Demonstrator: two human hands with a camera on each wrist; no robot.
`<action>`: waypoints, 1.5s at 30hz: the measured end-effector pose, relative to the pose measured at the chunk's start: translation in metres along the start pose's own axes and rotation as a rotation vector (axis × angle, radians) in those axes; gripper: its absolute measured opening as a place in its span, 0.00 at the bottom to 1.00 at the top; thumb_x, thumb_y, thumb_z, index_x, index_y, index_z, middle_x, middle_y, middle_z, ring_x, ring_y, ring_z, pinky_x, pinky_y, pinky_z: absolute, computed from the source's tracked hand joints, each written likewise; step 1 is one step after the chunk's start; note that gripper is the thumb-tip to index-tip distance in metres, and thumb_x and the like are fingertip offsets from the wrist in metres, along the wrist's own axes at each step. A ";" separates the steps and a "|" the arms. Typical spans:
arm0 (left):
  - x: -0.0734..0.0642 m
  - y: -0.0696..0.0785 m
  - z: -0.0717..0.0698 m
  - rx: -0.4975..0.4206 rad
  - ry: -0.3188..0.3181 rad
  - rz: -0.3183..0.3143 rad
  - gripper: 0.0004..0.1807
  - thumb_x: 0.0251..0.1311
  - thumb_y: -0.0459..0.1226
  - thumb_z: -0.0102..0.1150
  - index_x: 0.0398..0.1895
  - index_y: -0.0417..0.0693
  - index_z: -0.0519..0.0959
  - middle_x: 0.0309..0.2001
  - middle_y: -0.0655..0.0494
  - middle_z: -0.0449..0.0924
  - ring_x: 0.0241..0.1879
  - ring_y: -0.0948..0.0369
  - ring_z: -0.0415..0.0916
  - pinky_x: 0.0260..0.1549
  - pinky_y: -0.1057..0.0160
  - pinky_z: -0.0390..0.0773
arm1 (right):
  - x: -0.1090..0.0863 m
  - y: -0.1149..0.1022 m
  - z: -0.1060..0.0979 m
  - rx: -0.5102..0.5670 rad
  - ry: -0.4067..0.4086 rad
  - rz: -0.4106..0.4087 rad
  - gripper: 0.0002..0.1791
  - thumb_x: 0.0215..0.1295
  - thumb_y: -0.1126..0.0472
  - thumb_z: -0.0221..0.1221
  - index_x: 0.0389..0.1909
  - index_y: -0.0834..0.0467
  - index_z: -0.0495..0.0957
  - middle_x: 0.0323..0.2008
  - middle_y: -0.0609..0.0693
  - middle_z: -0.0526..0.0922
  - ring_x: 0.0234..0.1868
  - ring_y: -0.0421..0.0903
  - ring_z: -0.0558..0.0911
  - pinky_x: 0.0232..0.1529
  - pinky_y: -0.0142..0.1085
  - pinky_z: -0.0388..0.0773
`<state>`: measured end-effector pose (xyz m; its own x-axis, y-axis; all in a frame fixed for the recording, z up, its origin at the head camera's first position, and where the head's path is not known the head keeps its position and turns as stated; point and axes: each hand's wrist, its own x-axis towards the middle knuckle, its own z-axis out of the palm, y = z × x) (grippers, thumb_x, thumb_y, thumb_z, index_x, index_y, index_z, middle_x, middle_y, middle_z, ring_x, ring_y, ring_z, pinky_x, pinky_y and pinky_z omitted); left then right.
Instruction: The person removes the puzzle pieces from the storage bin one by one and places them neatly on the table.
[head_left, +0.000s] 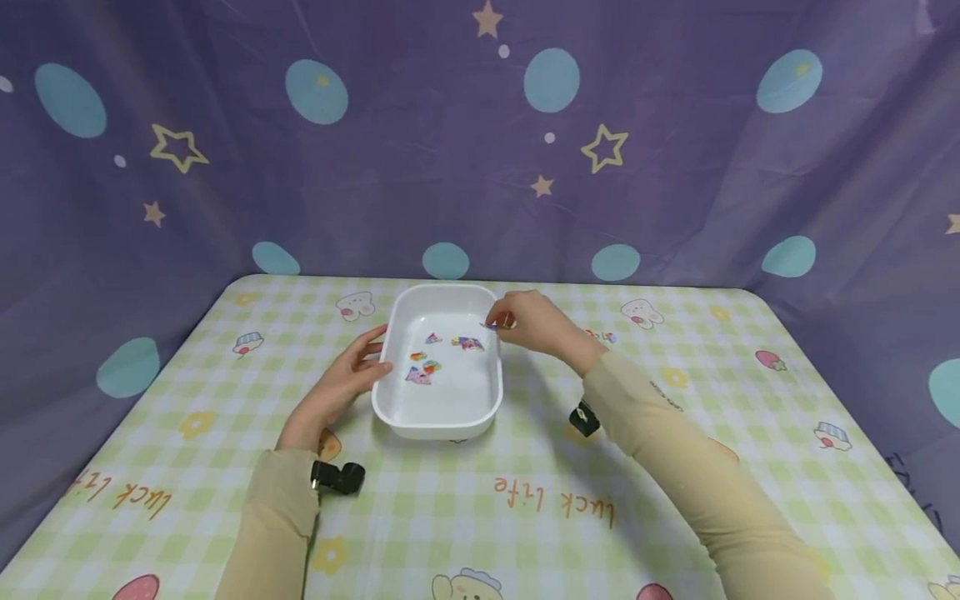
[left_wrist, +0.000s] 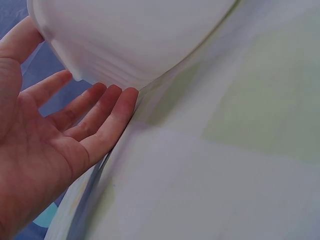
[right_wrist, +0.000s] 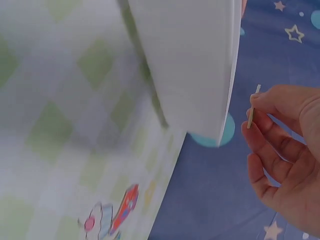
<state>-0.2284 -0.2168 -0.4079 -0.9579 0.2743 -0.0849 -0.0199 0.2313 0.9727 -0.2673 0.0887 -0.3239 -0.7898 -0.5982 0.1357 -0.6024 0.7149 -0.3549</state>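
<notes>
A white rectangular plastic basin [head_left: 450,408] stands on the table with several small, flat, colourful pieces [head_left: 420,377] scattered on its floor. My left hand [head_left: 348,379] holds the basin's left side. Its thumb lies over the rim, and its fingers touch the outer wall [left_wrist: 115,50] in the left wrist view. Above the basin's right rim, my right hand [head_left: 536,325] pinches a thin flat piece [right_wrist: 254,107] between thumb and fingertips. That piece shows edge-on in the right wrist view, so its printed face is hidden there.
A green-and-white checked cloth [head_left: 435,542] with printed figures covers the table. More colourful pieces [head_left: 602,336] lie on it right of the basin, partly behind my right wrist. A purple curtain [head_left: 420,167] with stars and dots hangs behind the table.
</notes>
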 end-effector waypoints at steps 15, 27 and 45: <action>-0.003 -0.003 0.001 -0.001 0.007 -0.014 0.38 0.60 0.41 0.55 0.70 0.62 0.49 0.64 0.43 0.56 0.55 0.48 0.64 0.43 0.59 0.76 | -0.036 0.047 -0.007 0.021 0.033 0.114 0.09 0.55 0.64 0.61 0.38 0.58 0.83 0.35 0.49 0.82 0.36 0.45 0.79 0.39 0.39 0.75; -0.003 -0.004 0.000 -0.006 0.006 -0.002 0.37 0.60 0.41 0.56 0.70 0.62 0.50 0.63 0.43 0.57 0.54 0.51 0.65 0.42 0.59 0.77 | -0.060 0.086 -0.005 -0.083 0.069 0.234 0.11 0.53 0.65 0.57 0.37 0.55 0.83 0.34 0.49 0.83 0.36 0.46 0.80 0.38 0.42 0.74; -0.001 -0.001 0.000 0.003 0.005 -0.001 0.36 0.61 0.39 0.54 0.70 0.62 0.50 0.63 0.43 0.57 0.56 0.48 0.64 0.43 0.58 0.76 | -0.087 0.139 -0.008 -0.137 0.091 0.354 0.09 0.56 0.64 0.58 0.37 0.57 0.82 0.35 0.55 0.82 0.38 0.52 0.78 0.39 0.47 0.74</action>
<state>-0.2273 -0.2170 -0.4092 -0.9592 0.2698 -0.0844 -0.0198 0.2338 0.9721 -0.2830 0.2430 -0.3780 -0.9550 -0.2753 0.1106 -0.2954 0.9167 -0.2690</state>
